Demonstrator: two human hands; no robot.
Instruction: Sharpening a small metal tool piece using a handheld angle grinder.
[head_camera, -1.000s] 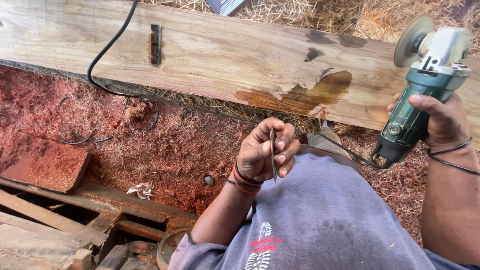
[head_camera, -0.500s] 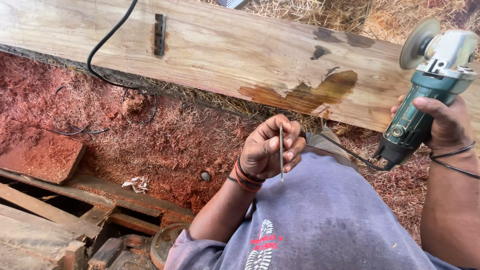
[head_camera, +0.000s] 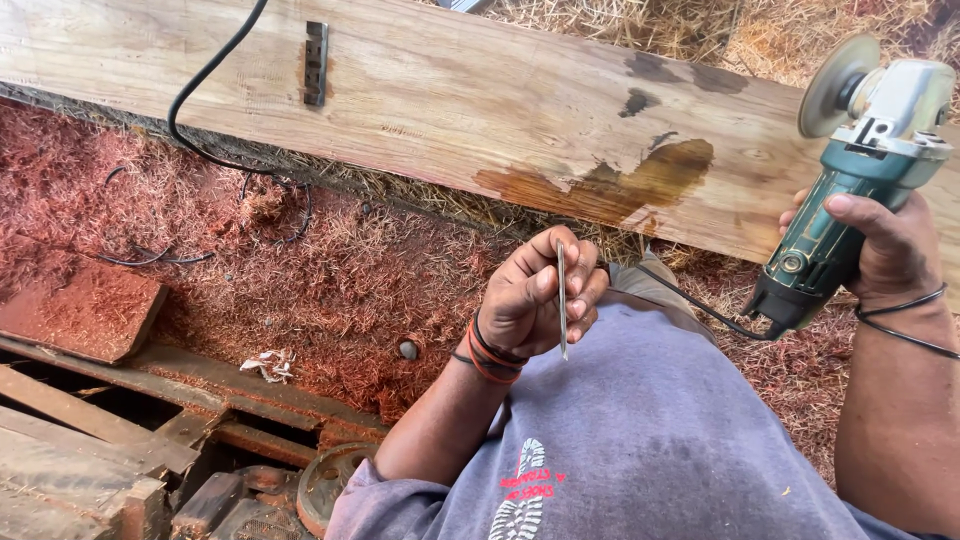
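My left hand (head_camera: 537, 297) is closed around a thin metal tool (head_camera: 562, 300), a flat grey strip held upright between thumb and fingers, just above my lap in a grey shirt. My right hand (head_camera: 877, 247) grips the green body of an angle grinder (head_camera: 850, 190), whose disc (head_camera: 836, 84) points up over the far right of a long pale wooden plank (head_camera: 450, 100). The plank has a dark wet-looking stain (head_camera: 625, 188) in front of my left hand and a rectangular slot (head_camera: 316, 62) farther left. The grinder's black cord (head_camera: 690, 300) runs under my right wrist.
Reddish sawdust (head_camera: 300, 270) covers the ground below the plank. A black cable (head_camera: 200, 90) crosses the plank at left. Rusty metal rails and wood scraps (head_camera: 120, 420) lie at bottom left, with a round metal wheel (head_camera: 325, 485). Dry straw (head_camera: 640, 25) lies beyond the plank.
My left hand has lifted slightly and turned the metal strip more upright. The grinder stays held at the right, nearly in the same place.
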